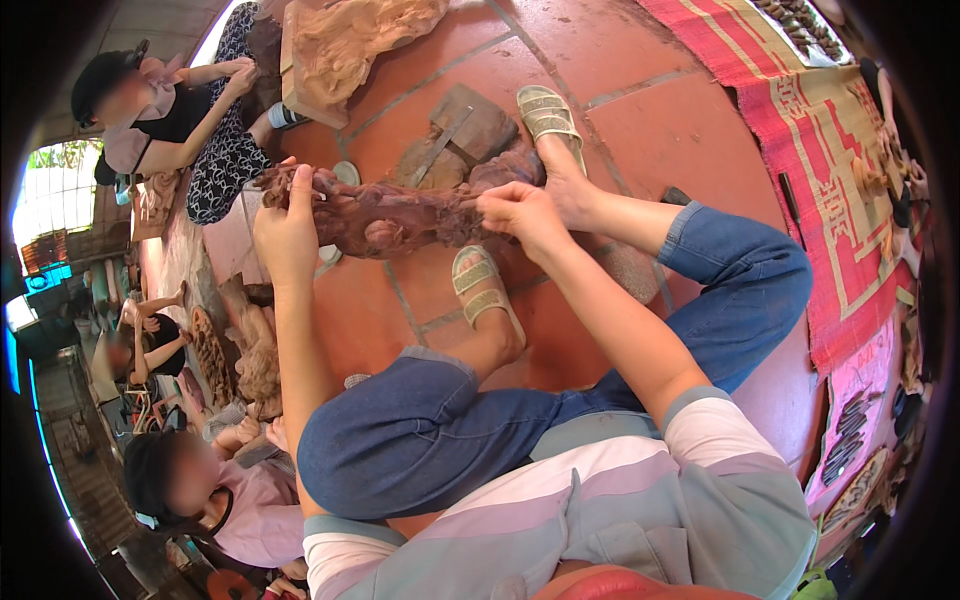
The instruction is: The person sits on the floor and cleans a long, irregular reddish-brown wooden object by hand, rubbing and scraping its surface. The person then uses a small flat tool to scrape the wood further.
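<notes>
A long, knobbly reddish-brown wood carving point(385, 218) lies crosswise in front of me, above the floor and beyond my knees. My left hand point(287, 232) is closed around its left end, with the thumb up along the near side. At the carving's right end is my right hand point(525, 218), its fingers drawn together in a pinch against the wood. Whatever small thing those fingers may hold is hidden. Just beyond the carving sit wooden blocks point(478, 122), with a flat greyish strip point(442, 146) lying on them.
A large pale wood carving point(365, 45) stands at the far left on the tiled floor point(650, 130). People sit along the left, one beside another carving point(252, 350). At right, a red patterned mat point(800, 150) and pink cloth bear several dark hand tools point(850, 430).
</notes>
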Motion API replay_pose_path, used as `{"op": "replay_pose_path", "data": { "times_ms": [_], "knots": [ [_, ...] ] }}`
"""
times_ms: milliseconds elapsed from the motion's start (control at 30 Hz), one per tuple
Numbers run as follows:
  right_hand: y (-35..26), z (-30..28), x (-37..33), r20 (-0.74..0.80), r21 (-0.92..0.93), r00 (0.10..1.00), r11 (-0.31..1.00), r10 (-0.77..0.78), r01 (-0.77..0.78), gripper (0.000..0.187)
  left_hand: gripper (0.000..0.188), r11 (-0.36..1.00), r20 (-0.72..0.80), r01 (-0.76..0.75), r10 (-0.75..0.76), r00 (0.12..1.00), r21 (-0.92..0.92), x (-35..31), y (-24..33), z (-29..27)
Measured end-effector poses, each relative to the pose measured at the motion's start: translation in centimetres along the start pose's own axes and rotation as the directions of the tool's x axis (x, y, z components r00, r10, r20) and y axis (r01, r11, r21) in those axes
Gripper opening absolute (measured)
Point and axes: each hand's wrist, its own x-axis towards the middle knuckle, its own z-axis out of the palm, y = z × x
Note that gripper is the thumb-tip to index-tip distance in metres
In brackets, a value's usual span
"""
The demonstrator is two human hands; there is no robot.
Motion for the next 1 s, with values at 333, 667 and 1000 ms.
{"op": "replay_pose_path", "data": {
  "times_ms": [333, 667, 1000],
  "knots": [
    [-0.3, -0.2, 0.0, -0.035, -0.074, 0.998, 0.996, -0.051, 0.048, 0.01, 0.035, 0.994, -0.018, -0.075, 0.077, 0.997, 0.079, 0.0, -0.1, 0.0],
    [-0.4, 0.2, -0.5, -0.064, -0.066, 0.996, 0.996, -0.057, 0.053, 0.014, 0.034, 0.992, 0.028, -0.099, 0.097, 0.995, 0.084, 0.2, -0.3, 0.0],
    [-2.1, -2.4, -0.5, -0.057, 0.073, 0.997, 0.995, -0.059, 0.063, 0.008, 0.029, 0.992, 0.066, -0.117, 0.114, 0.991, 0.042, 0.5, -0.6, 0.2]
  ]
}}
